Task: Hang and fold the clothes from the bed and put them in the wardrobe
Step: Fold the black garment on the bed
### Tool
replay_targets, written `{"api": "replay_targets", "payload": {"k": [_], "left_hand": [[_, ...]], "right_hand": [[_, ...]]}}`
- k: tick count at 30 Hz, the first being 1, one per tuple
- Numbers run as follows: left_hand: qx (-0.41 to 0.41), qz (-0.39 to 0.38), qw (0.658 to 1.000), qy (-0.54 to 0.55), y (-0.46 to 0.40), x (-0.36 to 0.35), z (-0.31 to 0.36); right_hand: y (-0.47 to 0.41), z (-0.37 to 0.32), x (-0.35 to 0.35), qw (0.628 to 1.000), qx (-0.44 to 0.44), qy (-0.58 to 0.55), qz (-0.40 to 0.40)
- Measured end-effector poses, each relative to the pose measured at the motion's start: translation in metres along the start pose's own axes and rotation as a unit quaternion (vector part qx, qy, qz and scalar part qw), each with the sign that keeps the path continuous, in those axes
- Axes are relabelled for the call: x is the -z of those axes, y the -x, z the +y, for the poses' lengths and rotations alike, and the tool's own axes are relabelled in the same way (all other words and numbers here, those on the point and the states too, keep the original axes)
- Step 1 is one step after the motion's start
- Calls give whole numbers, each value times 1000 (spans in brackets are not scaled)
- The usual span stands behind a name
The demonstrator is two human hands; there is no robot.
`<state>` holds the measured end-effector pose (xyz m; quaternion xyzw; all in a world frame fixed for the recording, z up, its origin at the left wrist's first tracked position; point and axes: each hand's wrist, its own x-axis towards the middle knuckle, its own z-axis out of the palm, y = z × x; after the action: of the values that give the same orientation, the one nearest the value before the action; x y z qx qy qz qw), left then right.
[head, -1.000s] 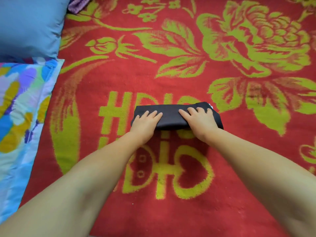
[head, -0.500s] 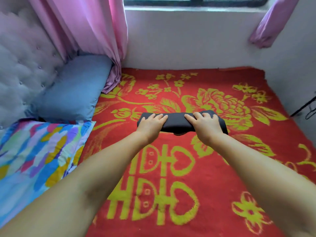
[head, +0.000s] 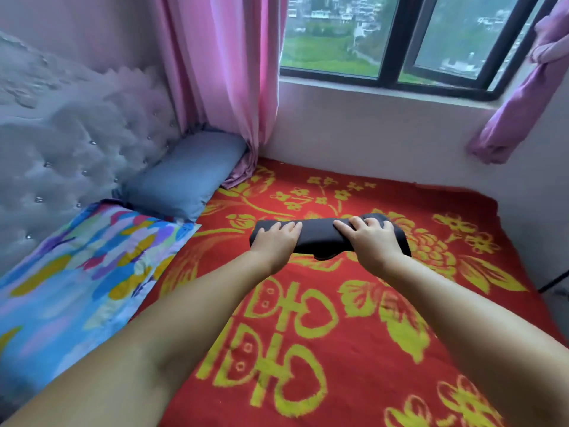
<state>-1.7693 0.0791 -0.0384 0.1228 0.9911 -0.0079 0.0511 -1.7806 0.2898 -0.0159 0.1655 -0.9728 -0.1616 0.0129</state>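
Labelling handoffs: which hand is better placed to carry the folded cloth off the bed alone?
Right, marginally. The right hand grips the thicker end of the dark folded cloth, fingers wrapped well over it. The left hand holds the thin end. No wardrobe is in view, so direction gives no tie-break.

a blue pillow (head: pixel 181 177) lies beside a pink curtain (head: pixel 224 72), below a window (head: pixel 400 38).

Both hands' grip has lifted the folded dark garment (head: pixel 320 237) apparently clear of the bed.
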Motion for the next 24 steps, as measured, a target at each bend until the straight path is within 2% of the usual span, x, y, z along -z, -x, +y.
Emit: {"api": "replay_targets", "payload": {"k": [5, 11, 17, 24], "left_hand": [[98, 9, 995, 4, 79, -4, -23], [264, 8, 965, -4, 221, -10, -85], [427, -1, 904, 14, 415, -25, -124], [582, -42, 812, 16, 689, -72, -102]], "right_hand": [[3, -45, 23, 990, 129, 29, 48], [19, -172, 77, 950, 294, 36, 100], [91, -337, 126, 883, 439, 34, 162], [279, -532, 159, 780, 598, 45, 181]]}}
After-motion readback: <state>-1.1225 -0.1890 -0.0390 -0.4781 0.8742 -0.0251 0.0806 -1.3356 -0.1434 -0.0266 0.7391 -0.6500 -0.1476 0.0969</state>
